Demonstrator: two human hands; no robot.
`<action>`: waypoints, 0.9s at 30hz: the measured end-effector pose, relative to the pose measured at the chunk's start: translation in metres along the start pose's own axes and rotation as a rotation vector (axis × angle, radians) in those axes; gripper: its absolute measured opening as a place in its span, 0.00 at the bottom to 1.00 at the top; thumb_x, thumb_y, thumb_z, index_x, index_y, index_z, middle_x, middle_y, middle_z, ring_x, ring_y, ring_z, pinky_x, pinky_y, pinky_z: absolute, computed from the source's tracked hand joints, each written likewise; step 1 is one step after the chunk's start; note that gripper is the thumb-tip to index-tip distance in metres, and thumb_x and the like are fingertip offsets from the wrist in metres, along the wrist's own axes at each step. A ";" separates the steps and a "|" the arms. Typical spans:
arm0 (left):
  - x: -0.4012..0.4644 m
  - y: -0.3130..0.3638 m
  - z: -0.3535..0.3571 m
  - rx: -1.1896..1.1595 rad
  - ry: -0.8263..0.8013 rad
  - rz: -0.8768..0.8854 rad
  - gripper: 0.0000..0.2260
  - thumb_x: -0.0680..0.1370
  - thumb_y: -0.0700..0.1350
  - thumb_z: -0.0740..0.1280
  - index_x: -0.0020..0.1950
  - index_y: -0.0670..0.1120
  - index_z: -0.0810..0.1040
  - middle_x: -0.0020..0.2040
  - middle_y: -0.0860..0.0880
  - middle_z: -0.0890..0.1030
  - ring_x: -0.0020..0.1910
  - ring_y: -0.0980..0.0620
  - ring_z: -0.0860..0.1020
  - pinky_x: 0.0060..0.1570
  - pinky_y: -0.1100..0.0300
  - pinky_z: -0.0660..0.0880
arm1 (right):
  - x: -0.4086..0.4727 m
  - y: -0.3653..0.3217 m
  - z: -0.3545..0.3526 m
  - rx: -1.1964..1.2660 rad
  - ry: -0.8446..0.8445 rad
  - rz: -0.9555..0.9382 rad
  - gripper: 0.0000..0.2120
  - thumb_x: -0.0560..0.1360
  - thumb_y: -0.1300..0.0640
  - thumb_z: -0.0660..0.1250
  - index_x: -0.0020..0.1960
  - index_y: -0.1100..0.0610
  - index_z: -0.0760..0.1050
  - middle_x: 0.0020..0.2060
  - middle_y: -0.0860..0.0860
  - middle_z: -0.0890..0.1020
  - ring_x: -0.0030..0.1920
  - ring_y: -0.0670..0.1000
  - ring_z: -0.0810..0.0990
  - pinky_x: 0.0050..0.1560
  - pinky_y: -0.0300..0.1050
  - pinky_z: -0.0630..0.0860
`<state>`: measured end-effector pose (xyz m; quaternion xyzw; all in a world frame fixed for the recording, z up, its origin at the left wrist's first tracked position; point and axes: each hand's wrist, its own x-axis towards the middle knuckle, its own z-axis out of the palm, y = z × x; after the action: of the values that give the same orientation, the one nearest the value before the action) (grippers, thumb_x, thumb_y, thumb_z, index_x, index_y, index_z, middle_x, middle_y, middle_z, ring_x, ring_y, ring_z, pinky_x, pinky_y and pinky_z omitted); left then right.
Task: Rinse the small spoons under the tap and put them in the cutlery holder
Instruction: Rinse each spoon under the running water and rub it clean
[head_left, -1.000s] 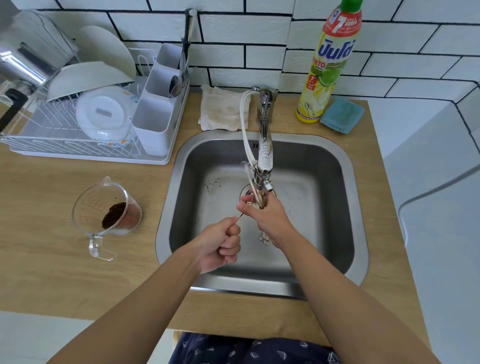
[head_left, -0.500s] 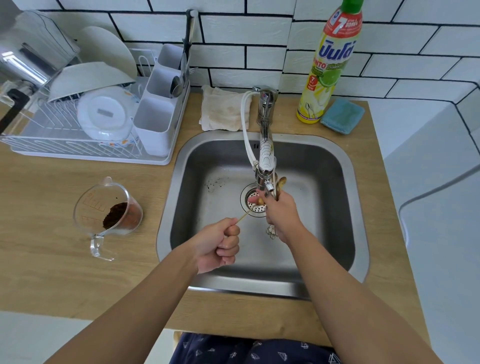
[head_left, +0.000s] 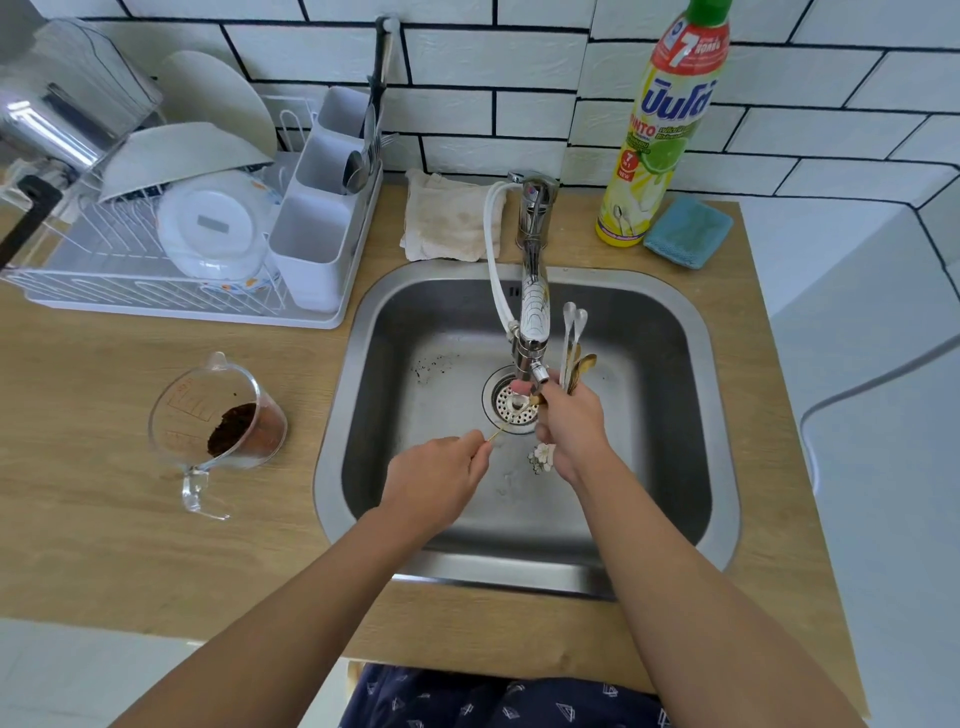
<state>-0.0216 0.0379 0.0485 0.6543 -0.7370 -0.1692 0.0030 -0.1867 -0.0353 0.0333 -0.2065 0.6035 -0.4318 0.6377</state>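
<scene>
Over the steel sink (head_left: 691, 415), my right hand (head_left: 571, 426) grips a bundle of small spoons (head_left: 574, 343), their bowls pointing up just right of the tap spout (head_left: 535, 332) and their flower-shaped handle ends (head_left: 542, 457) sticking out below my wrist. My left hand (head_left: 436, 483) is closed on the thin gold handle of one small spoon (head_left: 511, 410), whose bowl reaches over the drain strainer below the tap nozzle. The white cutlery holder (head_left: 317, 223) stands on the dish rack at the left, with some cutlery in its rear compartments.
A dish rack (head_left: 130, 291) with plates and a bowl stands at the far left. A measuring jug (head_left: 218, 421) with coffee grounds sits left of the sink. Behind the sink are a folded cloth (head_left: 447, 218), a dish soap bottle (head_left: 660, 130) and a blue sponge (head_left: 688, 231).
My right hand has swung the bundle of spoons from left of the tap nozzle to its right side, bowls now higher. My left hand has stayed nearly still, holding the single spoon.
</scene>
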 end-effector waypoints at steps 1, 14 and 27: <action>-0.001 0.000 0.001 0.006 0.003 -0.003 0.15 0.85 0.58 0.51 0.45 0.53 0.68 0.34 0.54 0.74 0.32 0.51 0.75 0.27 0.59 0.68 | 0.000 0.000 -0.001 -0.009 -0.032 0.011 0.07 0.83 0.57 0.64 0.50 0.55 0.80 0.45 0.53 0.89 0.22 0.45 0.57 0.23 0.39 0.57; 0.014 -0.006 -0.007 -1.323 -0.440 -0.407 0.16 0.85 0.55 0.57 0.43 0.47 0.71 0.29 0.53 0.62 0.26 0.54 0.57 0.28 0.60 0.56 | -0.002 0.010 -0.001 -0.089 -0.131 0.024 0.09 0.83 0.54 0.65 0.56 0.58 0.80 0.44 0.52 0.89 0.23 0.45 0.56 0.23 0.39 0.55; 0.096 0.055 -0.012 -1.131 -0.137 -0.380 0.08 0.79 0.47 0.70 0.47 0.43 0.84 0.32 0.49 0.76 0.27 0.52 0.73 0.34 0.58 0.71 | 0.008 -0.017 -0.029 0.071 0.128 -0.068 0.11 0.80 0.51 0.70 0.45 0.57 0.83 0.44 0.61 0.84 0.21 0.44 0.59 0.22 0.39 0.58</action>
<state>-0.0853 -0.0532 0.0533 0.6590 -0.4012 -0.5747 0.2729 -0.2199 -0.0436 0.0362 -0.1762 0.6202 -0.4865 0.5896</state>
